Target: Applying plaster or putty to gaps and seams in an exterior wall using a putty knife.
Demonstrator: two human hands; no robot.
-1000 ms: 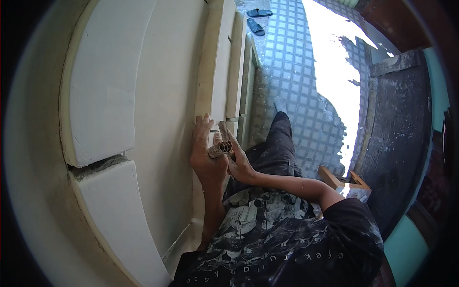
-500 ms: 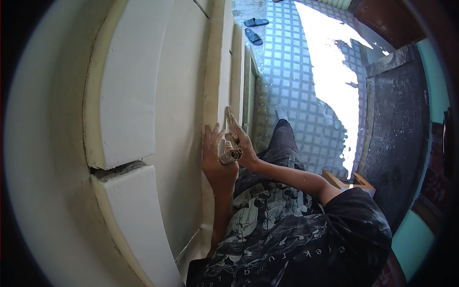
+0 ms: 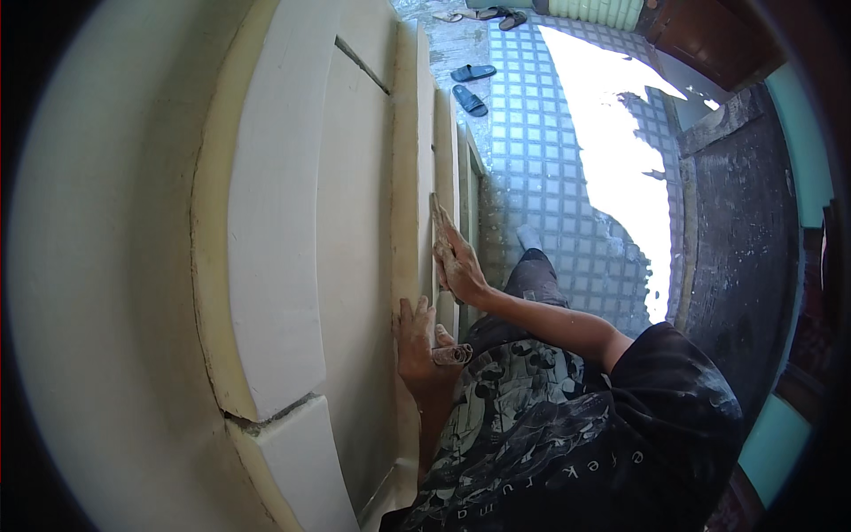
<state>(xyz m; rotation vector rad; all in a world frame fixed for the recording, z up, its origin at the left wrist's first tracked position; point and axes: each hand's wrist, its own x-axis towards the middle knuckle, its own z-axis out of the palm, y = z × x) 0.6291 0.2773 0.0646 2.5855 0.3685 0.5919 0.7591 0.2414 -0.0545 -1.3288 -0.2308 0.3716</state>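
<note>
My left hand [image 3: 424,350] rests against the cream edge of a white panel [image 3: 426,177], its fingertips on the edge. A dusty rolled-up sheet [image 3: 454,355] sticks out from between its thumb and palm, the open end toward my shirt. Farther along the same panel, my right hand [image 3: 458,263] lies flat with fingers stretched out and pressed to the white face. Whether anything thin lies under that palm is hidden. Pale dust coats both hands.
A stepped white board [image 3: 275,222] with a dark gap [image 3: 284,410] runs along the left. Blue slippers [image 3: 472,89] and other footwear [image 3: 503,16] lie on the floor at the far end. The tiled floor [image 3: 532,160] has a bright sunlit patch. A dark wooden board [image 3: 736,213] stands at right.
My right hand has moved apart from the left and lies flat along the panel. My left hand has come nearer my body with the rolled sheet. The view has shifted slightly.
</note>
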